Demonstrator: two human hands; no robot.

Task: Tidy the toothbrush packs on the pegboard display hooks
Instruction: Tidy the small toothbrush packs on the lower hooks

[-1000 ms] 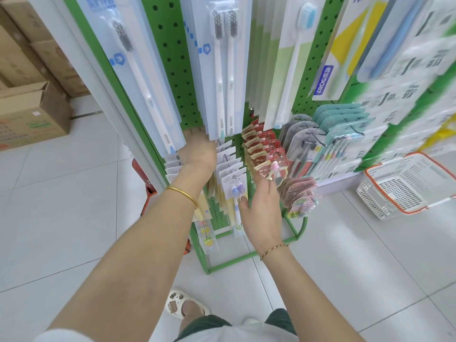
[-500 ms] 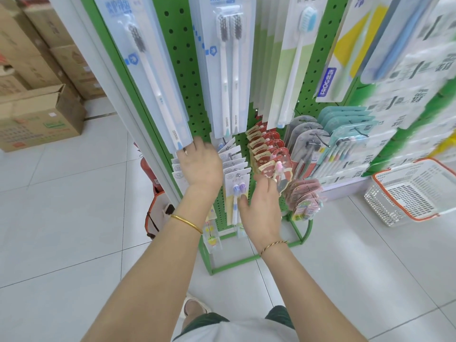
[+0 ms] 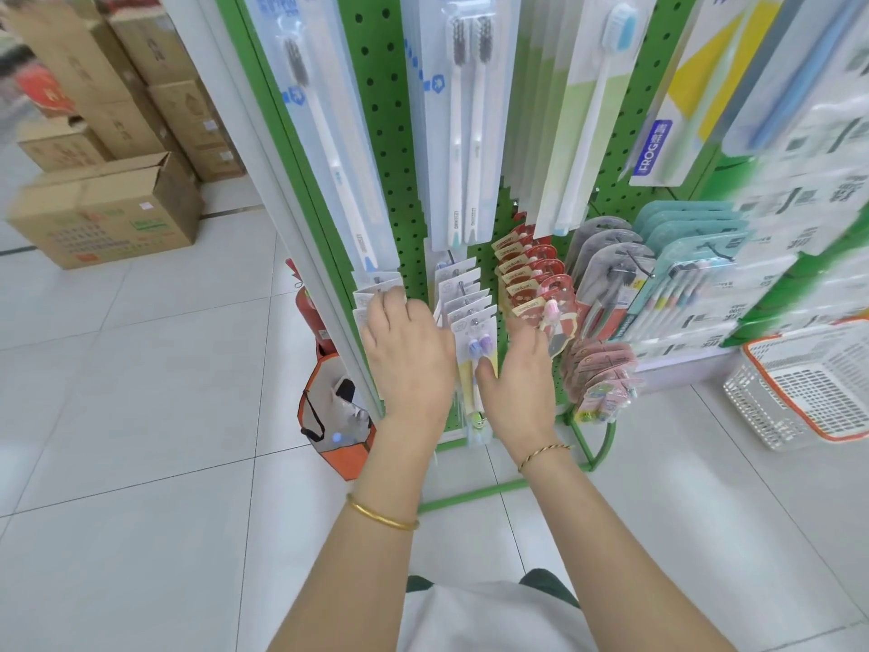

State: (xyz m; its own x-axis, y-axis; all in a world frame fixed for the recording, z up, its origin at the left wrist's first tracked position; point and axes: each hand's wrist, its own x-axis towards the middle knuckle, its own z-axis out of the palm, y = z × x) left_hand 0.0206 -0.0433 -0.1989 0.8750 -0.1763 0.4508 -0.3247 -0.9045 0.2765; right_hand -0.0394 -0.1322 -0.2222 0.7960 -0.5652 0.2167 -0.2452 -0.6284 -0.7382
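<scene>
A green pegboard (image 3: 376, 87) carries long toothbrush packs (image 3: 463, 120) on top and rows of small packs on hooks below. My left hand (image 3: 409, 355) lies with its fingers on the leftmost row of small white packs (image 3: 371, 294). My right hand (image 3: 517, 378) is spread beside it. Its thumb sits just right of the middle row of white packs (image 3: 465, 303), whose front pack shows purple brush heads. Its fingertips touch the front of the red packs (image 3: 531, 275). Neither hand plainly grips a pack.
Grey packs (image 3: 606, 275), teal packs (image 3: 682, 256) and pink packs (image 3: 602, 374) hang to the right. A white basket with an orange rim (image 3: 809, 383) sits on the floor at right. Cardboard boxes (image 3: 108, 214) stand at left. An orange bag (image 3: 338, 416) leans by the stand.
My left hand has come down from under the long packs onto the left row of small packs. My right hand stays between the white and red rows.
</scene>
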